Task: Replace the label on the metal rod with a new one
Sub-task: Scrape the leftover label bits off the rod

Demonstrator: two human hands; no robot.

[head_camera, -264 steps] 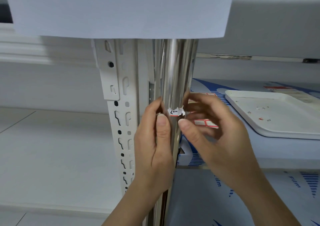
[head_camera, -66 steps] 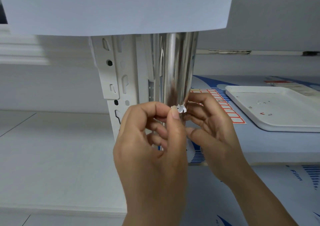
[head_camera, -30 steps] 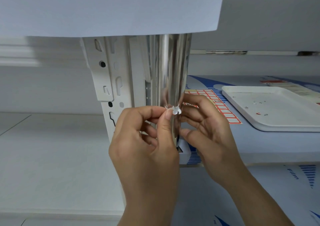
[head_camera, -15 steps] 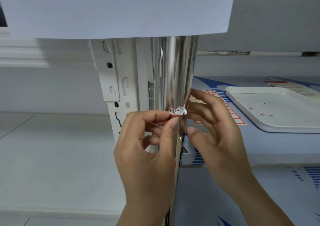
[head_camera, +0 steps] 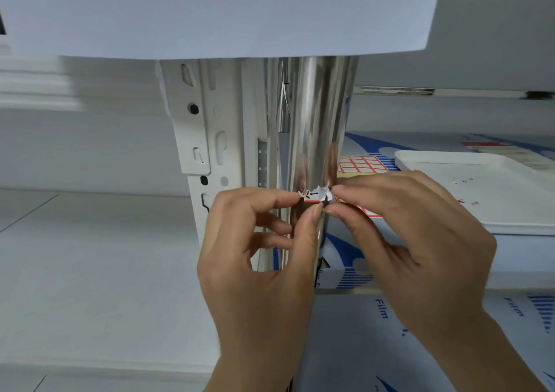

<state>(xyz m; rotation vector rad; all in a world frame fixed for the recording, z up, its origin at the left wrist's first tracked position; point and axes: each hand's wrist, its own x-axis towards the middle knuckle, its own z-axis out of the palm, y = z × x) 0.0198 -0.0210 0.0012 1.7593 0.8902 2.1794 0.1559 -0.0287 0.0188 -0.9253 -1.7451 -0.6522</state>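
A shiny upright metal rod [head_camera: 315,115] stands in the middle of the view. A torn white label with a red edge [head_camera: 314,195] sits on its front, partly lifted and ragged. My left hand [head_camera: 258,250] pinches the label's left end between thumb and forefinger. My right hand [head_camera: 411,235] pinches the label's right end from the other side. A sheet of new red-bordered labels [head_camera: 362,164] lies on the shelf behind the rod, partly hidden by my right hand.
A white slotted shelf upright [head_camera: 207,139] stands just left of the rod. A white tray [head_camera: 510,223] with small label scraps lies on the shelf at the right. A white sheet [head_camera: 210,13] hangs across the top. Blue-printed film packaging [head_camera: 390,331] lies below.
My right hand has come forward around the rod and now pinches the label's right end. The left hand keeps its pinch on the left end. The label looks more lifted.
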